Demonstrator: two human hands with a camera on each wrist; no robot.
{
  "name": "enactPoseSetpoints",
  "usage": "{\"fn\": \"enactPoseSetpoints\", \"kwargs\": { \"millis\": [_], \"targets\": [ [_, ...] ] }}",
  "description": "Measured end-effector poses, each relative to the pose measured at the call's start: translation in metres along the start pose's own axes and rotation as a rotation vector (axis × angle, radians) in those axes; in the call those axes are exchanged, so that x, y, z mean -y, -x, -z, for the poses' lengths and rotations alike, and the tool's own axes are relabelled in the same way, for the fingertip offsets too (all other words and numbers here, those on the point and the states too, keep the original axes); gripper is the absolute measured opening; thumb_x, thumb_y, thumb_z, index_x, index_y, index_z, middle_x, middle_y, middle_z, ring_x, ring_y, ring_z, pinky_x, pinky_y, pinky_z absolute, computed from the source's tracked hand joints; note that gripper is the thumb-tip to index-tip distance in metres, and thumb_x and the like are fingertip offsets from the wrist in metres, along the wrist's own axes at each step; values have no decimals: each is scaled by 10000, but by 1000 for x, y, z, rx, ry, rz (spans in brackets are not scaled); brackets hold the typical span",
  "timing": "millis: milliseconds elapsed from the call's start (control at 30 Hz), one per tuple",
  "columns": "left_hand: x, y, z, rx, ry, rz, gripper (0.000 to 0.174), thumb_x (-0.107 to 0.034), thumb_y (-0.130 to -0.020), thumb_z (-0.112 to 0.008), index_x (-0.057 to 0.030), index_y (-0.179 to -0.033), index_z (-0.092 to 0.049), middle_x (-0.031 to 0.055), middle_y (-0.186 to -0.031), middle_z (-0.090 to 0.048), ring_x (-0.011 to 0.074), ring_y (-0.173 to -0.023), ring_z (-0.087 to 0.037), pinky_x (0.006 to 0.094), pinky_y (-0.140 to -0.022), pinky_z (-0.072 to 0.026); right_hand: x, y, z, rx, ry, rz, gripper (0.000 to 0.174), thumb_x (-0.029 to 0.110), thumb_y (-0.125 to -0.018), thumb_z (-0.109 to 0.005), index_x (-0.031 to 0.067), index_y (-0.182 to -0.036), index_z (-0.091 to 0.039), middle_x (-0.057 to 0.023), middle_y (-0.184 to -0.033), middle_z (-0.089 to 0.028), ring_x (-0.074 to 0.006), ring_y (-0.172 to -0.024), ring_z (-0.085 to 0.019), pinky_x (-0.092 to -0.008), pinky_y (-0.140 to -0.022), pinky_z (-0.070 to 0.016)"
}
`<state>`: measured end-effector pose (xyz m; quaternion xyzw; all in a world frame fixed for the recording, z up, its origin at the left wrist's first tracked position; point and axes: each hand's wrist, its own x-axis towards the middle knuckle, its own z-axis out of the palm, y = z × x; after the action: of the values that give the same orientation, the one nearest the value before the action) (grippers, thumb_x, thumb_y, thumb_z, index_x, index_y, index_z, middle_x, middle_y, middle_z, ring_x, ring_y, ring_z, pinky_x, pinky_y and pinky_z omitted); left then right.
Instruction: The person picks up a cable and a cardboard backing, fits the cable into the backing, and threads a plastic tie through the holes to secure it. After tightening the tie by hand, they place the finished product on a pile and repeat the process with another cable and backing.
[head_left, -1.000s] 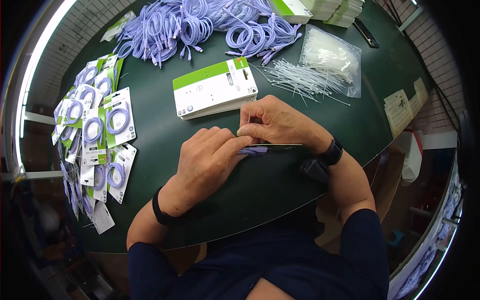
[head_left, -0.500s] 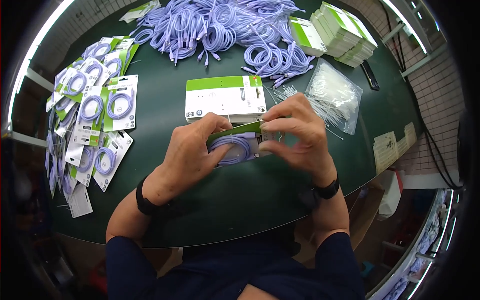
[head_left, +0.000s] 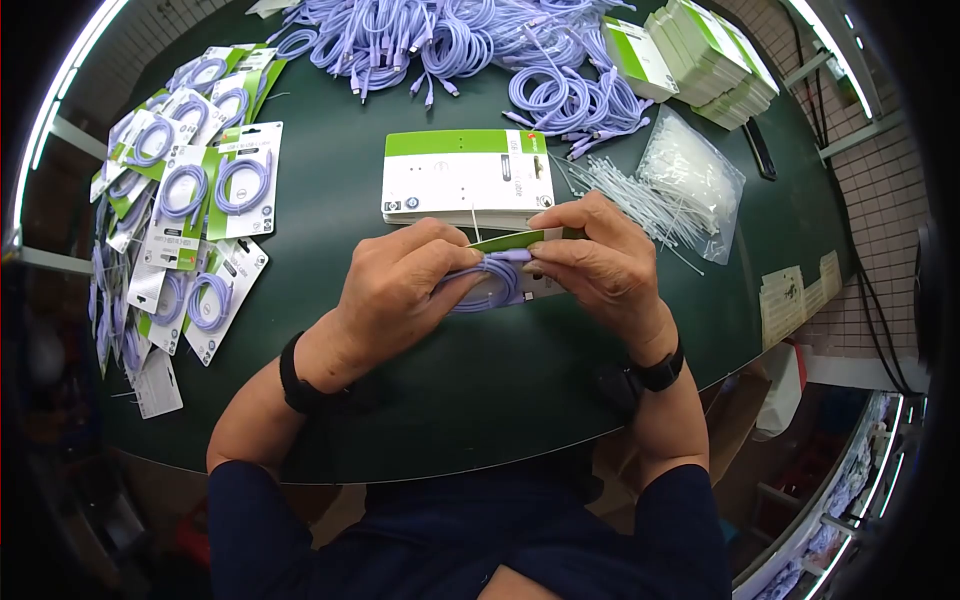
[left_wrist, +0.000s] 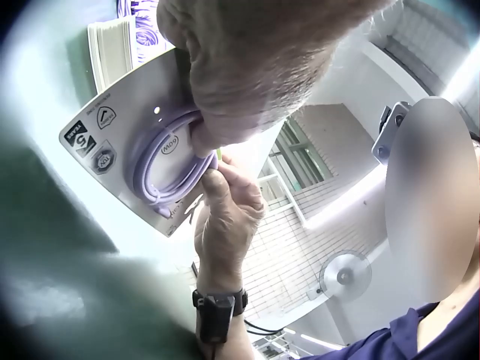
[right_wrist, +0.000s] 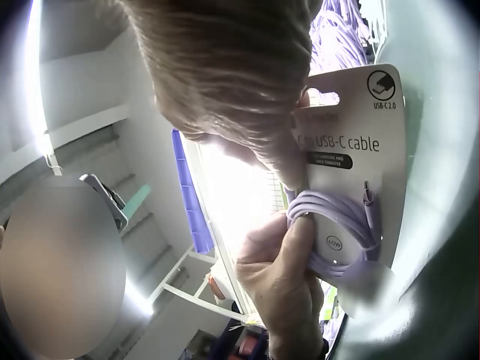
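My left hand (head_left: 400, 275) grips a white and green backing card (right_wrist: 390, 142) by its left part. Its thumb presses on the coiled purple USB-C cable (right_wrist: 334, 206) that lies against the card's printed face. With thumb and fingers my right hand (head_left: 608, 262) pinches the card's upper edge and the cable beside a purple plug (head_left: 512, 256). A thin white cable tie (head_left: 475, 222) sticks up behind the card, near the left fingertips. The card is tilted above the table, in front of a stack of blank cards (head_left: 468, 175).
Finished cards with coiled cables (head_left: 240, 185) lie heaped at the left. Loose purple cables (head_left: 430, 45) cover the back. Loose cable ties (head_left: 640, 205), a plastic bag of ties (head_left: 690, 175), card stacks (head_left: 705, 60) and a black cutter (head_left: 758, 150) are at the right.
The card, seen edge-on at first, has tilted so the coil shows. My right hand has left the spot behind the card and now pinches its edge and the cable. The head view has shifted.
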<state>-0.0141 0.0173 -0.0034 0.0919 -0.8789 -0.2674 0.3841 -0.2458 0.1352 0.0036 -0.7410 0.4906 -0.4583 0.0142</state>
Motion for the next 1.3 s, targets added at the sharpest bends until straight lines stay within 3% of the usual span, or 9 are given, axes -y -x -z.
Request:
{"fn": "enactPoseSetpoints", "kwargs": {
  "millis": [400, 500, 633, 867, 967, 1067, 1133, 1233, 1300],
  "targets": [
    [-10, -8, 5, -24, -57, -140, 284, 31, -733, -887, -33, -923, -685, 119, -901, -735, 268, -743, -735, 338, -614, -581, 7, -2, 3, -27, -61, -7, 321, 36, -706, -926, 62, -998, -796, -120, -1026, -743, -217, -814, -675, -318, -667, -535],
    [-17, -11, 13, -59, -72, -219, 322, 38, -726, -899, -44, -907, -645, 127, -934, -743, 277, -774, -746, 347, -634, -590, 29, -7, 3, -360, -468, -242, 316, 64, -702, -909, 84, -997, -795, -79, -1014, -746, -230, -829, -676, -324, -668, -540],
    [-21, -7, 27, -97, -102, -374, 372, 37, -741, -889, -67, -891, -565, 127, -998, -745, 295, -828, -747, 389, -686, -607, 14, -8, 19, -91, -126, 43, 336, 91, -698, -908, 98, -1019, -809, -76, -996, -753, -214, -823, -673, -314, -662, -535],
    [-20, -3, 38, -94, -113, -475, 352, 13, -771, -877, -53, -945, -579, 126, -1053, -733, 292, -902, -739, 440, -775, -620, 15, -6, 14, -121, -107, 104, 343, 93, -689, -901, 99, -1020, -811, -83, -954, -759, -208, -817, -667, -296, -676, -527],
    [-23, -9, 40, -40, -196, -400, 383, -13, -798, -873, -40, -1083, -619, 137, -1047, -720, 302, -906, -738, 411, -794, -622, 12, -5, 16, -138, -131, 122, 376, 88, -710, -900, 88, -1071, -795, -91, -964, -758, -204, -816, -668, -289, -688, -531],
    [-19, -13, 26, -105, -127, -259, 250, -13, -861, -811, -31, -1047, -646, 119, -1007, -723, 252, -889, -729, 374, -788, -610, 8, -2, 18, -142, -171, 163, 434, 84, -759, -903, 69, -1169, -764, -100, -1004, -756, -193, -818, -671, -278, -706, -540],
    [-17, -14, 16, -140, -91, -194, 183, -13, -892, -780, -27, -1029, -659, 111, -988, -724, 226, -881, -724, 355, -786, -604, 18, 8, 15, -296, -367, -170, 480, 88, -837, -877, 33, -1275, -689, -109, -1080, -744, -168, -876, -686, -276, -764, -561],
    [-22, -7, 4, -212, 616, 492, 156, -18, -1002, -706, 2, -1132, -622, 92, -1051, -721, 155, -931, -705, 318, -835, -596, 19, 7, 12, -314, -613, -398, 507, 97, -908, -834, 0, -1356, -616, -119, -1172, -719, -156, -952, -690, -284, -825, -574],
    [-19, -7, -3, -228, 724, 558, 165, -25, -1016, -690, 10, -1155, -608, 89, -1071, -715, 139, -951, -694, 310, -850, -591, 17, 3, 8, -182, -912, -543, 514, 110, -973, -773, -31, -1411, -544, -130, -1280, -680, -157, -1044, -681, -304, -888, -578]
  ]
}}
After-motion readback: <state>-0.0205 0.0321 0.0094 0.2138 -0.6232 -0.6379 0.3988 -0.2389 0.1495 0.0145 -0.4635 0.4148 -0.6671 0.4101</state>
